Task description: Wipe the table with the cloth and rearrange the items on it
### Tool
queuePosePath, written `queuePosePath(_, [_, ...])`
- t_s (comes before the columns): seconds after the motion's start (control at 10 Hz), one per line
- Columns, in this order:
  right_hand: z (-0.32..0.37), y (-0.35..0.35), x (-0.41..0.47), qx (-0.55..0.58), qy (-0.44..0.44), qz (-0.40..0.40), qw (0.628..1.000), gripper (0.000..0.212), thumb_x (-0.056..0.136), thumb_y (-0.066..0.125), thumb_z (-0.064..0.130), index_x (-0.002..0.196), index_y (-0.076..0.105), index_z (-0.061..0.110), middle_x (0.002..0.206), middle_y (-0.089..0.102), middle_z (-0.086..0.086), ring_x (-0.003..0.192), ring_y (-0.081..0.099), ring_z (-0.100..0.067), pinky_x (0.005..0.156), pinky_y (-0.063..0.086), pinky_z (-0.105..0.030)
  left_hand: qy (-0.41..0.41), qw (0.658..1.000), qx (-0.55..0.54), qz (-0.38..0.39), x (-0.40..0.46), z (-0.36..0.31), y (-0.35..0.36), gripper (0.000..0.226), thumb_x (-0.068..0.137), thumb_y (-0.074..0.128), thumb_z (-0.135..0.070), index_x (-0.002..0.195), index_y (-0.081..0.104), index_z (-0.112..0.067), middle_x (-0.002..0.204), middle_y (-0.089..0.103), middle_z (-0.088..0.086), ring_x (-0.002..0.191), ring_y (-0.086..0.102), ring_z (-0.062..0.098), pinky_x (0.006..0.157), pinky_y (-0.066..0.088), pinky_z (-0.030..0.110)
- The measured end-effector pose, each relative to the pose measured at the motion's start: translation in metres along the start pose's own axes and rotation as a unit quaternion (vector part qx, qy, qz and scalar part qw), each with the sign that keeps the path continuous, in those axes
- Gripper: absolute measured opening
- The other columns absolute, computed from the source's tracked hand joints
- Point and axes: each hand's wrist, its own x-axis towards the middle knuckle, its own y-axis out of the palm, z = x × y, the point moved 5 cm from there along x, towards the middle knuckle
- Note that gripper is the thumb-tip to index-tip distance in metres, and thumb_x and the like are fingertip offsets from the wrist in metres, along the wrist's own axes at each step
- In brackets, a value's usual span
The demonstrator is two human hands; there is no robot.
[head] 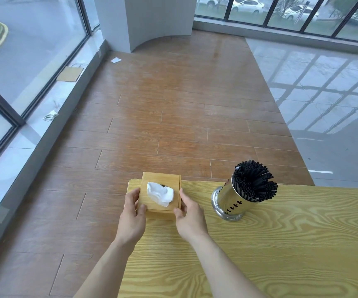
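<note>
Hands clasp a square wooden tissue box (pixel 160 195) at the table's (pixel 281 244) far left corner, left hand (pixel 131 218) and right hand (pixel 189 218) fingers pressed on its sides; crumpled white tissue (pixel 160 193) sticks up.

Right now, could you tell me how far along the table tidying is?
Done: unclear; no cloth is visible. In hand: the left hand and right hand grip the wooden tissue box at the table corner. Left: possibly the metal straw holder.
</note>
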Motion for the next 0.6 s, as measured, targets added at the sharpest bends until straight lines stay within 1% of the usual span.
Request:
queuePosePath(0.1, [-0.001,0.001,0.001,-0.009,-0.003,0.002,1.000,0.067,0.100,0.057,0.012,0.157,0.030,0.036,0.147,0.057,0.002,0.137,0.051,-0.017,0.114,0.043,-0.035,0.003,1.000,0.007,-0.002,0.000,-0.001,0.001,0.047,0.103,0.043,-0.010,0.145,0.037,-0.029,0.140,0.050,-0.013,0.122,0.049,0.005,0.098,0.038,0.027])
queuePosePath(0.2, [0.000,0.000,-0.001,-0.012,-0.002,0.008,1.000,0.066,0.102,0.054,0.013,0.158,0.027,0.037,0.152,0.052,0.001,0.141,0.047,-0.019,0.115,0.040,-0.035,0.000,1.000,0.022,-0.004,0.002,-0.001,0.000,0.047,0.103,0.043,-0.010,0.145,0.037,-0.028,0.140,0.051,-0.011,0.124,0.051,0.010,0.095,0.038,0.026])
queuePosePath(0.3, [0.004,-0.004,-0.008,-0.047,-0.015,0.009,0.999,0.064,0.104,0.051,0.022,0.159,0.022,0.039,0.156,0.046,0.003,0.145,0.040,-0.023,0.114,0.036,-0.035,-0.003,0.998,0.058,-0.012,0.002,-0.002,-0.002,0.047,0.102,0.046,-0.012,0.146,0.037,-0.029,0.142,0.054,-0.007,0.129,0.054,0.019,0.094,0.041,0.031])
queuePosePath(0.4, [0.006,-0.014,-0.018,-0.078,-0.021,-0.008,0.997,0.064,0.105,0.049,0.037,0.161,0.019,0.035,0.163,0.036,0.004,0.149,0.034,-0.022,0.115,0.034,-0.037,0.005,0.992,0.123,-0.031,-0.003,-0.007,-0.008,0.050,0.102,0.049,-0.021,0.150,0.034,-0.028,0.151,0.049,-0.006,0.136,0.050,0.021,0.099,0.040,0.035])
queuePosePath(0.5, [0.007,-0.026,-0.030,-0.114,-0.030,-0.002,0.993,0.067,0.103,0.045,0.049,0.161,0.014,0.035,0.167,0.026,0.003,0.153,0.029,-0.022,0.117,0.032,-0.039,0.030,0.985,0.162,-0.046,-0.016,-0.014,-0.014,0.056,0.101,0.050,-0.027,0.153,0.030,-0.024,0.158,0.041,-0.004,0.142,0.043,0.021,0.102,0.039,0.037])
queuePosePath(0.6, [0.009,-0.037,-0.040,-0.132,-0.039,0.007,0.990,0.069,0.102,0.043,0.054,0.161,0.013,0.036,0.170,0.017,0.004,0.155,0.022,-0.019,0.119,0.030,-0.038,0.042,0.980,0.182,-0.063,-0.029,-0.023,-0.018,0.059,0.100,0.053,-0.031,0.154,0.030,-0.023,0.157,0.043,-0.002,0.142,0.041,0.022,0.103,0.040,0.041])
